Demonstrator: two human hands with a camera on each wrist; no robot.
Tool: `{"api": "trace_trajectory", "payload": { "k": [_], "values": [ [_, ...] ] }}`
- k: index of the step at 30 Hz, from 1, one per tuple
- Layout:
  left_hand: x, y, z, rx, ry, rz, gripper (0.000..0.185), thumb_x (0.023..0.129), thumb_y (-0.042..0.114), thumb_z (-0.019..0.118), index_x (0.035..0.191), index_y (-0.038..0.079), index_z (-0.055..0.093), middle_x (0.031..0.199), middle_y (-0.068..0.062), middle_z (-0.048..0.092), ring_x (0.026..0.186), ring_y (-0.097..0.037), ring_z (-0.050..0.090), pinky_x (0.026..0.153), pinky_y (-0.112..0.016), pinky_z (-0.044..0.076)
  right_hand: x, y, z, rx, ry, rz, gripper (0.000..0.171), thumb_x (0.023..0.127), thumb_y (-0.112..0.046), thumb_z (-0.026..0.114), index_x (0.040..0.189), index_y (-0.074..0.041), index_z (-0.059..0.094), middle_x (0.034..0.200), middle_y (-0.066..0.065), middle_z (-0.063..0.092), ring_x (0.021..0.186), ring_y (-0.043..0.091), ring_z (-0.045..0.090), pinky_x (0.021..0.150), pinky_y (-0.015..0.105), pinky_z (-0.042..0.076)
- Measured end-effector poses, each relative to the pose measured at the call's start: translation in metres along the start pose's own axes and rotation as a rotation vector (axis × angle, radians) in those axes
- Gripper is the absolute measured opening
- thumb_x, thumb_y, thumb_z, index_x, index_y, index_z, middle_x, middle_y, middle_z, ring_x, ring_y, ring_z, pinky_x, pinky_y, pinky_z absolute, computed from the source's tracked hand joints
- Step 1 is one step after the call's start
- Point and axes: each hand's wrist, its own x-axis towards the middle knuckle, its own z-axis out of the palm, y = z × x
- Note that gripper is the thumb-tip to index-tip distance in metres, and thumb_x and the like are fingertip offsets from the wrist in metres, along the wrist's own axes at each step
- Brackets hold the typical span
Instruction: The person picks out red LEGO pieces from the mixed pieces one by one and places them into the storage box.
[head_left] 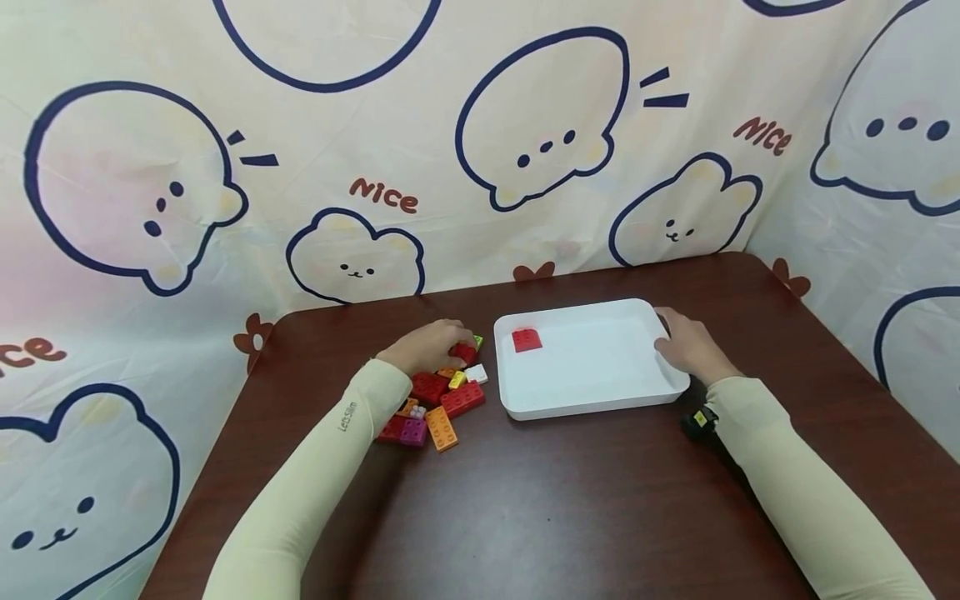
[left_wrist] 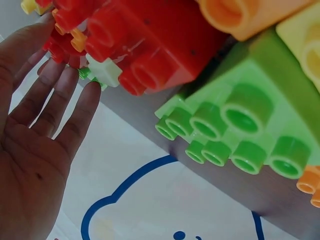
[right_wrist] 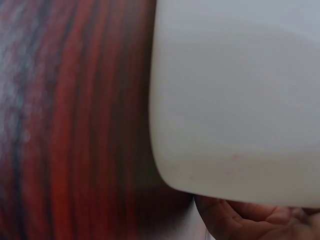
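Observation:
On the left side of the table, my left hand (head_left: 431,346) reaches over a pile of toy building bricks. Its thumb and fingers pinch a red brick (head_left: 465,353) at the far end of the pile. In the left wrist view, the fingers (left_wrist: 75,112) extend toward red bricks, with a large green brick (left_wrist: 240,115) close to the camera. My right hand (head_left: 693,343) grips the right rim of a white tray (head_left: 592,408), thumb over the edge. A red brick (head_left: 527,340) lies inside the tray near its left end.
Around the pile lie an orange brick (head_left: 442,428), a purple brick (head_left: 413,432), a red brick (head_left: 462,399) and a white brick (head_left: 476,374). A black device (head_left: 699,422) sits at the right wrist. Patterned cloth (head_left: 480,233) hangs behind the dark wooden table (head_left: 480,517).

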Motion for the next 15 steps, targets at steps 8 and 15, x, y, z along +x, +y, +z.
{"api": "trace_trajectory", "payload": {
  "k": [8, 15],
  "values": [
    [0.0005, 0.0001, 0.0014, 0.002, -0.006, -0.012, 0.046, 0.086, 0.018, 0.083, 0.130, 0.018, 0.069, 0.130, -0.006, 0.063, 0.120, -0.025, 0.059, 0.096, -0.039, 0.055, -0.0021, -0.0021, 0.0000, 0.002, -0.008, 0.003, 0.063, 0.099, -0.006, 0.047, 0.155, 0.010, 0.022, 0.153, 0.038, 0.029, 0.137, 0.054, 0.033, 0.110, 0.066, 0.031],
    [0.0017, 0.0016, -0.0012, 0.043, -0.010, 0.008, 0.045, 0.086, 0.018, 0.083, 0.129, 0.018, 0.069, 0.130, -0.006, 0.064, 0.121, -0.024, 0.058, 0.098, -0.039, 0.054, -0.0013, -0.0015, -0.0003, 0.006, 0.000, 0.001, 0.063, 0.099, -0.006, 0.047, 0.154, 0.010, 0.022, 0.153, 0.038, 0.030, 0.137, 0.054, 0.034, 0.110, 0.066, 0.031]
  ]
}}
